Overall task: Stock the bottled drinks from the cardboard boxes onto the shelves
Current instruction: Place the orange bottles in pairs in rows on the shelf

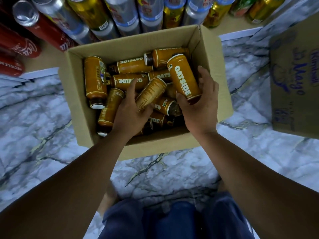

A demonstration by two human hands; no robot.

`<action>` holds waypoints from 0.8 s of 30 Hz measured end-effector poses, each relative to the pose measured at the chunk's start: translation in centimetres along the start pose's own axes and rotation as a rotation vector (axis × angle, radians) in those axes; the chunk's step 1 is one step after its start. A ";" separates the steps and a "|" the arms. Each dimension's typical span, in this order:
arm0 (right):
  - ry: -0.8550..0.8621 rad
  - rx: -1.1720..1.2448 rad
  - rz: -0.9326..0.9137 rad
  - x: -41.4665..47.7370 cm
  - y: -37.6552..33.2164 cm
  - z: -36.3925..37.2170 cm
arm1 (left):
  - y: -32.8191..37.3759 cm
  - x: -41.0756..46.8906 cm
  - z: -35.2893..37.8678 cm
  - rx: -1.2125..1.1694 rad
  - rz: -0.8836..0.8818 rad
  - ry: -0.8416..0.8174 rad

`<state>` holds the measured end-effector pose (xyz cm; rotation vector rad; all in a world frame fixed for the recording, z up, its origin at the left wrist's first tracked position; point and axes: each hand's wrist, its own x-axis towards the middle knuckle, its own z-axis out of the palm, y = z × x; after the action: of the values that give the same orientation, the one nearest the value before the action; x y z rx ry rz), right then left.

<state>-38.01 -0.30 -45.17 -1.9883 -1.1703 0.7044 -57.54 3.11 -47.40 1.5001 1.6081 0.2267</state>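
Dim, bluish light; glare on cans (89, 12); soft blur throughout; wide-angle bending at edges.

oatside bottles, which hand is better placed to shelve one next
Probably right: the right hand grips an OATSIDE bottle raised above the pile; the left hand holds a tilted bottle lower down.

From the remote feed I saw a marble-patterned floor (51, 135), grey-white with dark veins. Along the top edge stood red cola cans (46, 33), silver-and-blue cans (127, 12) and gold cans (173, 15). At the right edge sat a purple-printed mayo carton (296, 83).
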 end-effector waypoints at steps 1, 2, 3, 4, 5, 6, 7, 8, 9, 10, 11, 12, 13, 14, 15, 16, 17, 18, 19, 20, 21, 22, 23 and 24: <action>0.019 0.001 -0.005 0.0 -0.2 -0.3 | -0.2 -0.3 -0.4 -0.011 -0.017 -0.004; 0.037 0.003 -0.009 0.1 -0.4 -0.6 | -0.3 -0.6 -0.8 -0.019 -0.030 0.004; 0.054 0.011 -0.009 0.1 -0.5 -1.0 | -0.4 -0.9 -1.2 -0.026 -0.039 0.027; 0.073 0.026 -0.004 0.1 -0.7 -1.3 | -0.3 -1.2 -1.7 -0.036 -0.041 0.066; 0.092 0.039 0.002 0.2 -1.0 -1.7 | -0.2 -1.4 -2.1 -0.050 -0.041 0.115; 0.105 0.048 0.008 0.3 -1.3 -2.0 | 0.2 -1.5 -2.5 -0.068 -0.040 0.166; 0.109 0.055 0.017 0.4 -1.7 -2.2 | 0.7 -1.7 -2.9 -0.084 -0.038 0.215; 0.107 0.067 0.029 0.5 -2.1 -2.4 | 1.2 -1.9 -3.3 -0.097 -0.029 0.257; 0.106 0.082 0.039 0.6 -2.5 -2.6 | 1.8 -2.1 -3.7 -0.113 -0.011 0.291; 0.106 0.096 0.040 0.6 -2.9 -2.8 | 2.4 -2.4 -4.0 -0.133 0.016 0.322; 0.108 0.108 0.033 0.6 -3.3 -3.1 | 3.0 -2.6 -4.3 -0.153 0.040 0.351; 0.111 0.121 0.021 0.6 -3.8 -3.4 | 3.7 -3.0 -4.7 -0.175 0.053 0.379; 0.116 0.133 0.007 0.6 -4.4 -3.8 | 4.4 -3.4 -5.3 -0.198 0.061 0.403; 0.122 0.141 -0.006 0.5 -5.1 -4.4 | 5.3 -3.9 -6.0 -0.215 0.074 0.418; 0.125 0.139 -0.022 0.5 -6.1 -5.1 | 6.2 -4.5 -6.9 -0.227 0.095 0.425; 0.124 0.132 -0.044 0.5 -7.2 -5.9 | 7.3 -5.2 -7.8 -0.238 0.114 0.425; 0.118 0.124 -0.074 0.5 -8.4 -6.8 | 8.4 -6.0 -8.9 -0.253 0.128 0.421; 0.106 0.122 -0.107 0.5 -9.7 -7.8 | 9.7 -6.8 -10.1 -0.265 0.140 0.416; 0.083 0.131 -0.133 0.5 -11.1 -8.9 | 11.1 -7.6 -11.3 -0.271 0.157 0.411; 0.055 0.145 -0.149 0.5 -12.6 -10.1 | 12.5 -8.4 -12.5 -0.274 0.172 0.410; 0.031 0.157 -0.160 0.5 -14.2 -11.4 | 14.0 -9.2 -13.7 -0.281 0.182 0.414; 0.016 0.168 -0.175 0.5 -16.0 -12.9 | 15.7 -10.0 -14.9 -0.292 0.192 0.421; 0.008 0.181 -0.193 0.5 -18.0 -14.4 | 17.4 -10.7 -16.2 -0.311 0.205 0.430; 0.005 0.201 -0.207 0.5 -20.1 -16.0 | 19.4 -11.7 -17.6 -0.336 0.217 0.441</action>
<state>-35.99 2.07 -19.71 -1.6747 -1.2307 0.6808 -57.68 5.23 -18.85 1.4176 1.6329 0.9579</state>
